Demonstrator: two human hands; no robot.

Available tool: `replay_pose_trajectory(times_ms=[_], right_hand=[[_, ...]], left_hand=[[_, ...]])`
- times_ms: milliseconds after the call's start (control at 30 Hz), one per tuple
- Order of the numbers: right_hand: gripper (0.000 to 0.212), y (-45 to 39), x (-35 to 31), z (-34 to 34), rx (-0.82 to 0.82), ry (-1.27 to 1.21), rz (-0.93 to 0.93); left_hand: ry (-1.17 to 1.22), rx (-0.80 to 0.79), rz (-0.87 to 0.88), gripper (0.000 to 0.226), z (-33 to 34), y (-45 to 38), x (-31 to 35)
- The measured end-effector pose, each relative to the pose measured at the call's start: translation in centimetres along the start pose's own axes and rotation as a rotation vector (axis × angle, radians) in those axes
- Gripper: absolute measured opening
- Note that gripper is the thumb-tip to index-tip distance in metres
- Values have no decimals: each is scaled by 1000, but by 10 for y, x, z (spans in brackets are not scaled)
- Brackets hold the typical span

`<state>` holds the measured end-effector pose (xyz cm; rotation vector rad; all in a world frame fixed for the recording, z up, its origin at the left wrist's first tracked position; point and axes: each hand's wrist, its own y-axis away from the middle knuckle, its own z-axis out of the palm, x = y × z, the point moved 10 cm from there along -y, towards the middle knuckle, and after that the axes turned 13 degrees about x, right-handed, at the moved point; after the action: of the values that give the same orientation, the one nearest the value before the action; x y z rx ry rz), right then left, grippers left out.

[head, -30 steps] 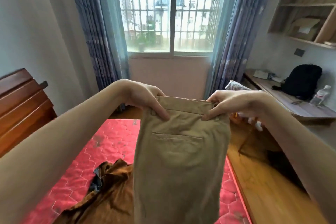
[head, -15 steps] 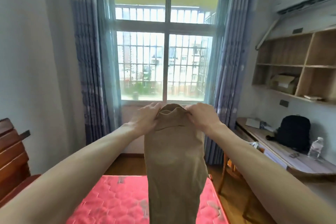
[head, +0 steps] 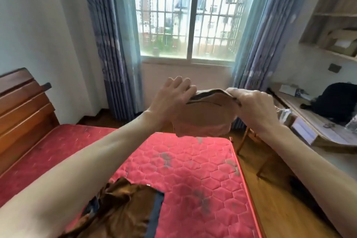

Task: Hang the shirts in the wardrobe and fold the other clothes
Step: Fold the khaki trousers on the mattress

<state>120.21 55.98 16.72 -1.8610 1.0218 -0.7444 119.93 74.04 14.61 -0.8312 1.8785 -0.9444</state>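
Note:
I hold tan trousers [head: 202,118] out in the air above the far end of the red mattress [head: 193,170]. My left hand [head: 170,96] grips the waistband's left side, fingers partly spread. My right hand [head: 253,104] pinches the right side. The cloth looks flung forward and bunched, and its legs are hidden behind the upper part. A crumpled brown garment with a dark blue band [head: 123,210] lies on the mattress near me, partly behind my left forearm.
A wooden headboard [head: 23,114] stands at the left. A desk [head: 313,127] with a black backpack [head: 338,102] and a chair runs along the right wall, under wooden shelves [head: 336,25]. Curtains frame the barred window [head: 191,13]. Wood floor lies between bed and desk.
My arms have swung down and forward from high in front of the window. The trousers, which hung straight down, now billow out ahead over the bed's far end.

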Motion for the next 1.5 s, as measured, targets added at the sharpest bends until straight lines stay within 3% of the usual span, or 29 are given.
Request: replay_pose_trajectory(times_ms=[133, 233, 333, 433, 500, 600, 767, 867, 1033, 1233, 1333, 1400, 1500], right_hand=[[21, 127, -31, 57, -302, -31, -76], [22, 245, -51, 105, -580, -52, 4], [13, 344, -83, 128, -750, -103, 83], [13, 436, -115, 138, -939, -95, 115], [26, 486, -135, 131, -1038, -87, 96], [13, 547, -163, 113, -1168, -119, 74], [24, 638, -197, 94, -1214, -195, 104], [39, 685, -209, 88, -1284, -204, 126], [43, 757, -231, 81, -1294, -241, 108], [27, 837, -273, 68, -1265, -420, -27], [42, 876, -289, 64, -1251, -512, 0], [43, 891, -292, 71, -1178, -529, 55], [31, 899, -292, 92, -1087, -519, 165]], left_hand=[[131, -260, -104, 28, 22, 118, 49], [249, -555, -191, 47, 42, 224, 102], [294, -824, -264, 58, 55, 328, 155], [347, -1025, -341, 55, 50, 410, 203], [407, -1137, -401, 45, 36, 451, 236], [480, -1274, -370, 36, 8, 497, 279], [587, -1386, -368, 33, -23, 556, 329], [659, -1427, -453, 25, -33, 598, 352], [739, -1489, -556, 37, -51, 667, 401], [890, -1560, -509, 30, -73, 744, 466], [947, -1612, -396, 43, -84, 778, 496], [966, -1572, -405, 45, -82, 789, 506], [922, -1391, -461, 37, -65, 797, 511]])
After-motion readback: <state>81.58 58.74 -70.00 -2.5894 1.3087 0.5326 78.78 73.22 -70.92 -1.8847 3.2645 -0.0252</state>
